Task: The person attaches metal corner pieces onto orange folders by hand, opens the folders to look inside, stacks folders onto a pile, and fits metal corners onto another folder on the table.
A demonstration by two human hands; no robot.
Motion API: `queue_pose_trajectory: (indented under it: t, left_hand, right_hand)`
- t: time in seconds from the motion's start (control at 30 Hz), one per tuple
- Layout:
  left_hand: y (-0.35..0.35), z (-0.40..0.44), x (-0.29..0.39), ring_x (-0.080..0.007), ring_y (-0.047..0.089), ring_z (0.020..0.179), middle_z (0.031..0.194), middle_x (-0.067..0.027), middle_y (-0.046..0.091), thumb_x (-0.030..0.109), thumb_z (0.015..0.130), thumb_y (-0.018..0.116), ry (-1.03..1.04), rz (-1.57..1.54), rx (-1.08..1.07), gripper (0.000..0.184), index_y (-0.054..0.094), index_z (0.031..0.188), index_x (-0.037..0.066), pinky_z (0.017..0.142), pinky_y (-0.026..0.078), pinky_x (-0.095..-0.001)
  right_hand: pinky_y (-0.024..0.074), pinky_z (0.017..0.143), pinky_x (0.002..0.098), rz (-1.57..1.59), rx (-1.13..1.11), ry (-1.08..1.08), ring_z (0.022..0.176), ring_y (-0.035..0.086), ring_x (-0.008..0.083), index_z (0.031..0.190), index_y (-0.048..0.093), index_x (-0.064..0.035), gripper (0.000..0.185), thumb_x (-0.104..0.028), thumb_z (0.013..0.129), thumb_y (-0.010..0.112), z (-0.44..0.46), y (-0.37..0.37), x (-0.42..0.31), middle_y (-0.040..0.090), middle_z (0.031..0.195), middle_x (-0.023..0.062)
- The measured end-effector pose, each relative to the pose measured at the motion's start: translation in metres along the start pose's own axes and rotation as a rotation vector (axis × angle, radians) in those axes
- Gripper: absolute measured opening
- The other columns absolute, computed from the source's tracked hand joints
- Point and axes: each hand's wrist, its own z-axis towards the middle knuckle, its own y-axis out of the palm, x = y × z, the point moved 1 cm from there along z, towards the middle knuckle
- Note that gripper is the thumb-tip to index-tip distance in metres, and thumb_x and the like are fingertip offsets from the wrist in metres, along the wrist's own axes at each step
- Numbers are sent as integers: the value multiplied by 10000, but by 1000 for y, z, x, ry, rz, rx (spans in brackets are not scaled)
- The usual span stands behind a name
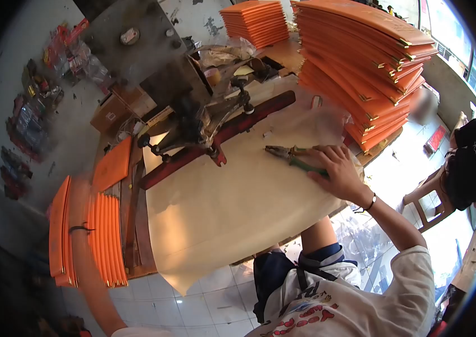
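My right hand (pixel 339 173) rests over the table with its fingers around the green handles of a pair of pliers (pixel 296 157). The pliers' jaws point left, above the pale paper sheet (pixel 232 208). At the left, my left hand (pixel 82 194) is smeared by motion over a row of orange folders (pixel 107 241) standing on edge; its fingers do not show clearly. Another orange folder (pixel 112 165) lies just behind that row. Beyond the paper stands a red metal bar (pixel 266 112) with a dark clamp-like mechanism (pixel 201 126) attached.
A tall stack of orange folders with gold corners (pixel 361 73) rises at the right back, and a smaller stack (pixel 255 25) stands farther off. A cardboard box (pixel 111 115) sits behind the table. On the right is a wooden stool (pixel 432 194) with a black item on it.
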Motion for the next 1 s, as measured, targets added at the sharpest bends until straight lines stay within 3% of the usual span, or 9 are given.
queue_pose_trajectory:
  t: [0.03, 0.17, 0.23, 0.33, 0.43, 0.63, 0.77, 0.87, 1.0]
  left_hand:
    - [6, 7, 40, -378, 568, 943, 1012, -211, 612, 140, 864, 559, -3, -32, 5, 300, 592, 1112, -25, 850, 439, -437]
    - [32, 22, 154, -360, 585, 879, 983, -178, 630, 132, 885, 512, 152, -325, 191, 217, 632, 1037, 35, 769, 463, -433]
    - [62, 31, 169, -357, 599, 822, 921, -162, 648, 160, 895, 489, 171, -415, 312, 213, 645, 978, 40, 737, 473, -430]
    - [104, 41, 170, -351, 606, 734, 810, -147, 656, 193, 901, 459, -65, -452, 329, 251, 658, 888, 41, 726, 480, -424]
    - [107, 37, 181, -330, 591, 644, 699, -121, 639, 201, 896, 440, -227, -240, 440, 288, 652, 767, 53, 684, 479, -421]
    - [113, 35, 183, -284, 572, 604, 618, -103, 596, 153, 873, 436, -123, -247, 738, 290, 613, 660, 66, 615, 453, -396]
    - [117, 39, 182, -282, 577, 619, 623, -105, 598, 151, 870, 437, -114, -247, 751, 280, 613, 671, 61, 625, 455, -397]
    - [118, 39, 178, -286, 580, 632, 639, -105, 602, 169, 877, 438, -96, -269, 718, 281, 615, 687, 61, 633, 457, -403]
    - [111, 39, 174, -292, 587, 668, 663, -106, 608, 194, 891, 431, -100, -327, 597, 298, 619, 700, 65, 656, 458, -411]
  right_hand:
    - [332, 971, 436, 7, 7, 9, 1097, 488, 289, 1206, 523, -108, 488, -319, 787, 659, 0, 0, 1, 552, 1161, 91]
    - [346, 955, 421, 55, 33, 128, 1084, 487, 302, 1190, 529, -87, 485, -280, 771, 678, 3, 2, 3, 561, 1142, 98]
    - [353, 947, 411, 16, 63, 195, 1087, 482, 309, 1181, 535, -81, 490, -262, 754, 692, 3, 0, -2, 566, 1130, 107]
    - [344, 941, 420, 15, 56, 270, 1103, 466, 308, 1176, 550, -90, 494, -245, 733, 707, 5, 0, -9, 546, 1137, 112]
    - [326, 948, 446, -175, 136, 131, 1110, 447, 312, 1173, 556, -100, 484, -215, 728, 707, 12, -2, -20, 511, 1150, 106]
    - [366, 909, 465, -12, 224, -56, 1045, 487, 341, 1070, 560, -63, 330, -169, 777, 669, 99, -8, -32, 538, 1066, 138]
    - [444, 821, 402, 153, 373, -45, 905, 587, 332, 1018, 601, -10, 262, -241, 900, 568, 188, 20, 16, 616, 959, 172]
    - [459, 788, 377, 347, 145, 256, 852, 626, 302, 953, 646, 10, 421, -385, 933, 502, 222, 38, 34, 660, 870, 165]
    - [461, 726, 340, 542, -96, 326, 752, 639, 240, 871, 671, 20, 603, -523, 934, 416, 237, 90, 86, 674, 757, 133]
